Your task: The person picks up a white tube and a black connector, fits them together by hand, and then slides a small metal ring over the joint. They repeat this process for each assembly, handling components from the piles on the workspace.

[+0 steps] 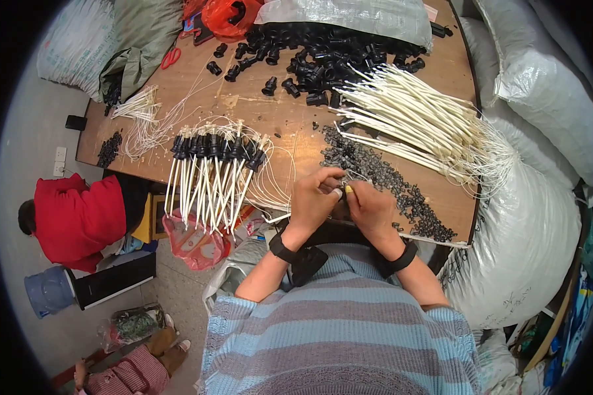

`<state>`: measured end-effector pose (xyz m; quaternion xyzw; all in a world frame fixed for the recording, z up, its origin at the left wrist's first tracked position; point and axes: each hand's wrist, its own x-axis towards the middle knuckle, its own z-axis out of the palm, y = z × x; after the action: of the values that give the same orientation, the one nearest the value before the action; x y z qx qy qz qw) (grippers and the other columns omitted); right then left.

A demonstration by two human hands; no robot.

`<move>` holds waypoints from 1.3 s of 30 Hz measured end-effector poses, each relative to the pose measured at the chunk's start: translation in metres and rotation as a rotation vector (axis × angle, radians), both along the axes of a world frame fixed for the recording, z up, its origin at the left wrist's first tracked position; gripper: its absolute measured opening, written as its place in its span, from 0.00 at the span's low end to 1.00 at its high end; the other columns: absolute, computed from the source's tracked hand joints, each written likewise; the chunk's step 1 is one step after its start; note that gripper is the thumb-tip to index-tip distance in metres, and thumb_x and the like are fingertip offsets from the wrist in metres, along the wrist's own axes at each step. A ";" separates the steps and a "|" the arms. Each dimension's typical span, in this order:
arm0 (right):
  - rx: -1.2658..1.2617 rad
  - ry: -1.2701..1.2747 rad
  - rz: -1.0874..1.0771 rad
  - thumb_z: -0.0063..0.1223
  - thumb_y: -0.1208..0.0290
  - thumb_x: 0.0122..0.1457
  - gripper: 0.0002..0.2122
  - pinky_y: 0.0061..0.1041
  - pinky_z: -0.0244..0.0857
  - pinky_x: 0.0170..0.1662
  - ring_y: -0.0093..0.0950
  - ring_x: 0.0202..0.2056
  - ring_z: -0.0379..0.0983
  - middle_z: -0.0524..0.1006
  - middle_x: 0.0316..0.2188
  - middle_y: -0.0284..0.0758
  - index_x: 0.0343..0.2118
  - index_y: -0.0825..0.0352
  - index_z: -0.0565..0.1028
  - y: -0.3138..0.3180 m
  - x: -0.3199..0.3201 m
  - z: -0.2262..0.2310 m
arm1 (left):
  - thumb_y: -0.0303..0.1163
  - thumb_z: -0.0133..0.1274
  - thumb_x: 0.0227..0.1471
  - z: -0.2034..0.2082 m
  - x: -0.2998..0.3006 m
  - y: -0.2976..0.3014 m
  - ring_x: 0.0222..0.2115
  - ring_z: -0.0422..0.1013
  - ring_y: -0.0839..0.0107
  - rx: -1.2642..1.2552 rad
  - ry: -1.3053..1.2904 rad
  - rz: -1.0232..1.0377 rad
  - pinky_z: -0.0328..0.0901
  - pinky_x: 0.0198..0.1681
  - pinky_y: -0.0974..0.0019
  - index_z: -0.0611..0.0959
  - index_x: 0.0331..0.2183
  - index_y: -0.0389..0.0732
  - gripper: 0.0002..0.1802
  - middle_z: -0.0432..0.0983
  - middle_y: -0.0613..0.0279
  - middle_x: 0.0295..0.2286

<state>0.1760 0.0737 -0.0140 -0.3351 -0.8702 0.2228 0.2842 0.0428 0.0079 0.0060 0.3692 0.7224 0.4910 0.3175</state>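
Note:
Close together at the table's front edge, my left hand (315, 203) and my right hand (373, 209) pinch with thumbs and fingertips. Whatever they hold is small and mostly covered by the fingers; a thin pale strand shows just beyond them. Past my fingertips spreads a heap of tiny black plastic pieces (405, 187). Left of my left hand, a row of white sleeved wires fitted with black sockets (214, 146) lies with its white ends hanging over the edge. Beyond my right hand rests a big bundle of white sleeved wires (408, 122).
Loose black sockets (323, 69) pile up at the back of the wooden table (244, 99). A smaller wire bundle (138, 104) and red-handled scissors (170, 58) lie at the left. Bulging white sacks (520, 243) crowd the right side. A person in red (79, 217) is at the left.

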 end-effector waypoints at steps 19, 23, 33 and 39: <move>-0.350 0.182 0.022 0.56 0.74 0.49 0.02 0.30 0.65 0.22 0.35 0.20 0.74 0.76 0.20 0.38 0.26 0.64 0.77 -0.002 -0.001 0.011 | 0.22 0.58 0.34 0.001 -0.004 -0.004 0.26 0.70 0.69 0.054 0.306 -0.013 0.65 0.29 0.69 0.83 0.24 0.39 0.07 0.75 0.64 0.20; -0.353 0.255 0.096 0.56 0.76 0.49 0.05 0.26 0.64 0.21 0.30 0.18 0.73 0.75 0.17 0.37 0.30 0.65 0.78 -0.002 0.000 0.013 | 0.21 0.57 0.33 -0.002 -0.007 -0.004 0.28 0.70 0.66 0.083 0.384 -0.009 0.65 0.30 0.68 0.81 0.21 0.39 0.05 0.74 0.63 0.20; -0.369 0.258 0.127 0.60 0.76 0.47 0.09 0.24 0.63 0.21 0.29 0.16 0.72 0.75 0.17 0.35 0.34 0.61 0.78 0.010 0.006 0.008 | 0.17 0.55 0.28 0.004 -0.014 0.003 0.34 0.70 0.60 0.273 0.519 -0.062 0.65 0.36 0.63 0.77 0.20 0.37 0.08 0.75 0.59 0.30; -0.417 0.193 0.240 0.61 0.73 0.47 0.07 0.29 0.63 0.21 0.34 0.18 0.73 0.74 0.17 0.36 0.31 0.61 0.77 0.019 0.008 0.009 | 0.17 0.54 0.26 0.006 -0.013 0.005 0.35 0.69 0.57 0.383 0.734 -0.013 0.65 0.37 0.60 0.75 0.21 0.38 0.11 0.75 0.60 0.30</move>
<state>0.1843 0.0931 -0.0047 -0.2578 -0.8080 0.4603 0.2622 0.0295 0.0128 0.0120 0.5768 0.6810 0.4500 -0.0323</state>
